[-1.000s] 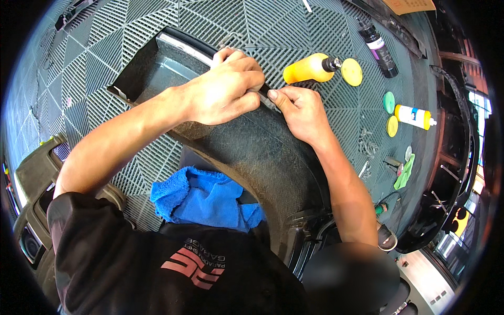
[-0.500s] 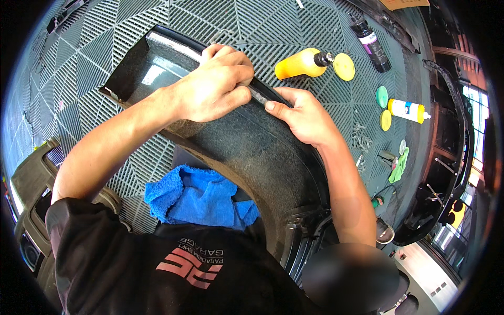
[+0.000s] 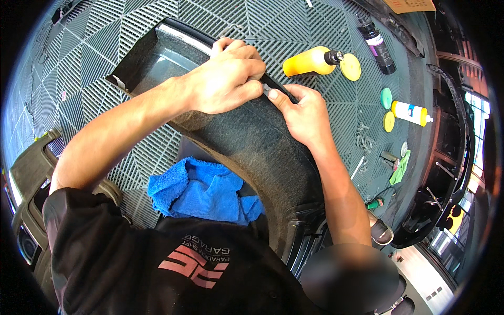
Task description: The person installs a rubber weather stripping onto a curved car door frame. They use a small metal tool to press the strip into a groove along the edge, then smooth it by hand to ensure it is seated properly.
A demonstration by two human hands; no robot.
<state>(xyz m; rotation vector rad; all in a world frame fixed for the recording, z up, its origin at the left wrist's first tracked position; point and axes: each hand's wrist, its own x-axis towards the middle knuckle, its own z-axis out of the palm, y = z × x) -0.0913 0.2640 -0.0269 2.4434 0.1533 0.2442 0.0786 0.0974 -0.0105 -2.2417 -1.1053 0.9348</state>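
A black curved car panel, shaped like a fender [image 3: 262, 144], lies across my lap with its dusty, rough inner side up. Along its far rim runs a pale grey strip [image 3: 184, 39]. Over that rim, my left hand [image 3: 226, 79] is closed, thumb and fingers pinching the strip; its fingertips are partly hidden. Just right of it, my right hand [image 3: 302, 113] grips the same rim, thumb on the inner side and fingers round the outside. A short bit of strip shows between the two thumbs. A blue microfiber towel [image 3: 205, 191] lies on my lap below the panel.
On the ribbed floor tiles lie a yellow bottle [image 3: 307, 62], a yellow round pad [image 3: 350, 67], a black bottle [image 3: 378, 50], a white-and-yellow bottle [image 3: 410, 113] and a green cloth [image 3: 400, 168]. A large black car part [image 3: 457, 173] stands at right, a brown seat-like object [image 3: 34, 163] at left.
Both hands stay at the rim and are closer together; my left hand has slid right along it, leaving less strip showing. The whole view has shifted slightly.
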